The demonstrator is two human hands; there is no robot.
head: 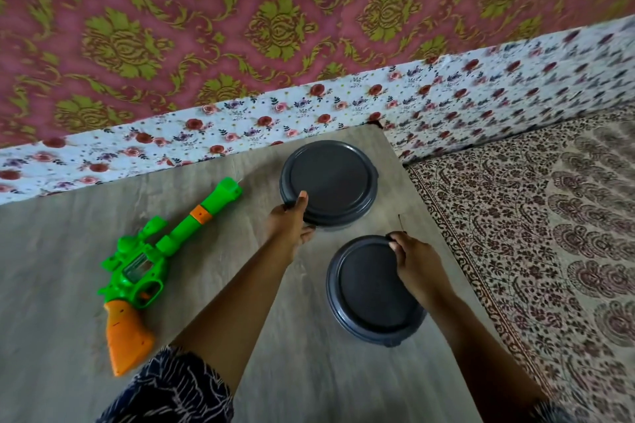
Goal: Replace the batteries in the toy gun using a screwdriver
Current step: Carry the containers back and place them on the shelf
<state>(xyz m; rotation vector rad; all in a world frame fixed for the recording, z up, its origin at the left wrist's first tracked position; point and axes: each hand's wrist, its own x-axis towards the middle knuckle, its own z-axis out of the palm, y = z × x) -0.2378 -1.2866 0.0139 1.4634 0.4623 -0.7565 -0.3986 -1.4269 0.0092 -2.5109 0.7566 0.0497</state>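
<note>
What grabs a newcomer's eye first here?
The green-and-orange toy gun lying untouched at the board's left. Then two dark round lidded containers on the right, the left hand gripping the far one's rim, the right hand pinching the near one's edge.

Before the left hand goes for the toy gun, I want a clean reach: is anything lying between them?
Nothing visible does. The left hand grips the far dark container; the toy gun lies to its left across bare table.
</note>
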